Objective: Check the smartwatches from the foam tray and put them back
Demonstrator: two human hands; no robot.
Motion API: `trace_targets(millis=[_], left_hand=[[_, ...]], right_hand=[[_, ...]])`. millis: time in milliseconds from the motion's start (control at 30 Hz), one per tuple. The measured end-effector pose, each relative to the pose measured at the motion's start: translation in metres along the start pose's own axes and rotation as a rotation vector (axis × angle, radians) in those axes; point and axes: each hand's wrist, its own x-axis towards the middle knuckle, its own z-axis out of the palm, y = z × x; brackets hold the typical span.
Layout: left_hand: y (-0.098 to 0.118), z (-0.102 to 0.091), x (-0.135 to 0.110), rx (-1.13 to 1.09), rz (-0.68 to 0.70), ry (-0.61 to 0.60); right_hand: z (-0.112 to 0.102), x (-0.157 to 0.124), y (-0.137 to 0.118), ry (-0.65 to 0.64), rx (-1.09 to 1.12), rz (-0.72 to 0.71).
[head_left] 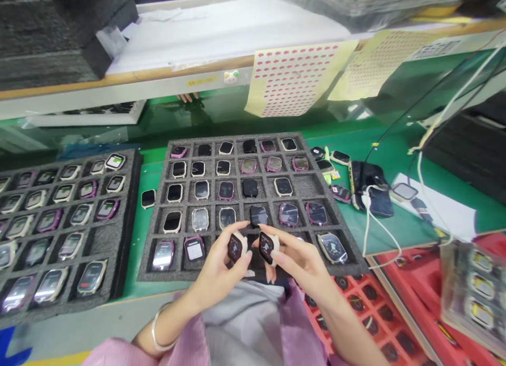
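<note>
My left hand (219,271) is closed around a small white smartwatch body (236,247) with a dark lit screen, held up over the near edge of the grey foam tray (320,189). My right hand (294,258) pinches a second white smartwatch body (268,247) right beside the first, the two almost touching. Both watches face me. The foam tray in front holds several watch bodies in square pockets, some white, some purple, some black.
A second foam tray (118,234) full of watches lies at the left. Loose watches, a black charger block (369,179) and white cables lie at the right on the green mat. A red plastic tray (399,287) sits lower right. Sticker sheets (296,76) hang from the shelf; another person's fingertips (187,97) show behind.
</note>
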Motion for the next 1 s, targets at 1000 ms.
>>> trace_targets(millis=[1000], left_hand=[[0.007, -0.007, 0.000, -0.503, -0.156, -0.079]], right_hand=[[-0.002, 0.000, 0.001, -0.049, 0.090, -0.060]])
